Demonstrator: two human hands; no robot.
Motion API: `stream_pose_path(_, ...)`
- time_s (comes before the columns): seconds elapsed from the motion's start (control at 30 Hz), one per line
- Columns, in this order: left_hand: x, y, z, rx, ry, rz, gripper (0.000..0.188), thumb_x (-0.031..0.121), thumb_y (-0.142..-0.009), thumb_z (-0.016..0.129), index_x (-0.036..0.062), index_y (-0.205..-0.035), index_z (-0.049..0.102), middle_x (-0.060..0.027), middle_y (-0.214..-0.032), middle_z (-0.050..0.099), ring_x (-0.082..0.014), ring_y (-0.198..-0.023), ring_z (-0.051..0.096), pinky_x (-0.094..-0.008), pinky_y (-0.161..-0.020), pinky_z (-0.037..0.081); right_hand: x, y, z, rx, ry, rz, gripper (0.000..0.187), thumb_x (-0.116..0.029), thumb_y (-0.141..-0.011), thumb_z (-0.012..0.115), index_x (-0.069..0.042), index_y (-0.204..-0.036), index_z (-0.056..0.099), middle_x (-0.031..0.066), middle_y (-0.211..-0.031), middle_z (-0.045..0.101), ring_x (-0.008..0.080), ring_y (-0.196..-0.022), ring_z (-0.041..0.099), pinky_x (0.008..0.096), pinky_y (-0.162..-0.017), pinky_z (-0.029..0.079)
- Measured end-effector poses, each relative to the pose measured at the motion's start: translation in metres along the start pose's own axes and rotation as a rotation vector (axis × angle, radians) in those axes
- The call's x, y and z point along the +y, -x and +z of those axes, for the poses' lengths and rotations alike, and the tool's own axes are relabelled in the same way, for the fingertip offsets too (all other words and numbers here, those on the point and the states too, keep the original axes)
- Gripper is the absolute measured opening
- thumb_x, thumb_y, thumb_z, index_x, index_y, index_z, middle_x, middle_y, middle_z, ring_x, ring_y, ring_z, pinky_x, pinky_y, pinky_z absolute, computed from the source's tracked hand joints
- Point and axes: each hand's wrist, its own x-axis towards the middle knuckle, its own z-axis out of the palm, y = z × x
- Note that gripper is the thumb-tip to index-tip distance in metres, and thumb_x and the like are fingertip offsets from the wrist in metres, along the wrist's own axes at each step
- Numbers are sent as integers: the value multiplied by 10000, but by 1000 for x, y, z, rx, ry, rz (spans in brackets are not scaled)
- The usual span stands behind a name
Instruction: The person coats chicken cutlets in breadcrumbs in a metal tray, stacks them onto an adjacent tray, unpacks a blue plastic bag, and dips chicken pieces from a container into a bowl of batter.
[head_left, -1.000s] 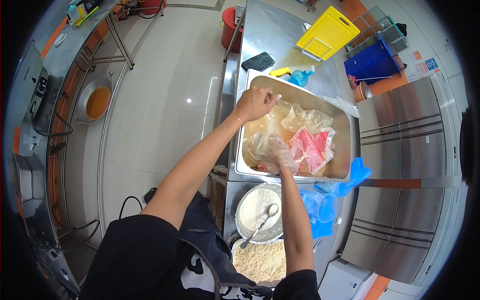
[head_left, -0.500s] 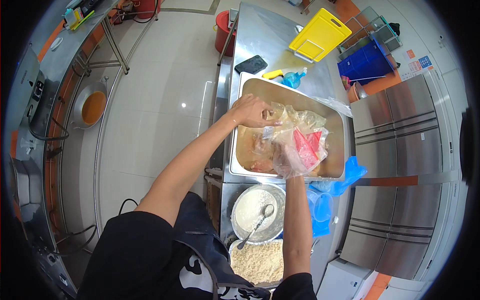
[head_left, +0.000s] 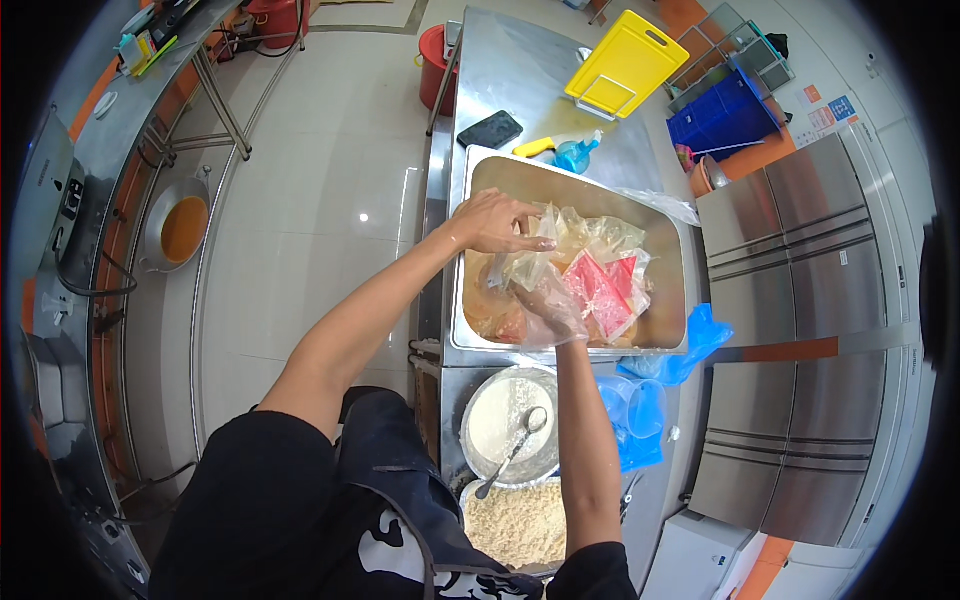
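Note:
My left hand [head_left: 492, 222] reaches over the near-left part of a deep steel pan [head_left: 672, 300], thumb and fingers closed on the crumpled edge of a clear plastic bag [head_left: 545, 225]. Loose clear plastic covers my right hand [head_left: 552, 302], which is low in the pan under the left one; its fingers are blurred by the plastic. Beside it lies a clear packet with a red-pink panel [head_left: 597, 293]. Pale orange pieces that look like raw meat [head_left: 508, 325] show at the pan's near-left corner, partly under plastic.
Nearer me stand a bowl of white batter [head_left: 495, 425] with a spoon [head_left: 515, 450] and a tray of pale crumbs [head_left: 515, 525]. A clear container [head_left: 632, 405] sits on blue plastic at right. Beyond the pan are a phone [head_left: 490, 130], a blue bottle [head_left: 577, 153] and a yellow cutting board [head_left: 628, 65].
My right hand has shifted left, away from the red-pink packet, which now shows more fully. My left hand stays by the bag's edge, its fingers slightly changed. The whole view has shifted a little.

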Motion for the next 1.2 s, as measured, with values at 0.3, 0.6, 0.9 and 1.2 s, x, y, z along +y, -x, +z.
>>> stream_pose_path(0.3,-13,3,-1,145,201,-88,354,383,-774,744,35,-827,706,-116,-668,657,-286,-627,638,-398,-576,474,-44,37,-29,404,153,60,339,-237,-896,623,-11,-1148,636,188,-1219,621,334,-1105,607,405,-971,465)
stream_pose_path(0.6,-14,2,-1,122,75,15,388,295,-791,735,22,-1055,654,-117,-685,690,-296,-620,652,-385,-600,502,-68,52,-56,628,-970,-173,121,-104,-1020,496,-41,-968,586,71,-910,627,155,-860,601,321,-809,504)
stream_pose_path(0.9,-8,-5,7,166,60,-14,466,347,-793,783,-12,-1060,653,-116,-702,690,-239,-602,652,-344,-594,510,-78,146,-93,729,-1223,5,259,-266,-1009,552,-44,-1128,612,67,-1077,651,180,-968,639,337,-878,540)
stream_pose_path(1.2,-14,-14,17,202,205,-5,396,294,-855,772,-15,-1069,647,-69,-638,641,-105,-554,549,-272,-556,447,-60,254,-1,816,-1328,298,115,-178,-893,646,-98,-961,599,27,-1003,639,151,-907,608,265,-742,490)
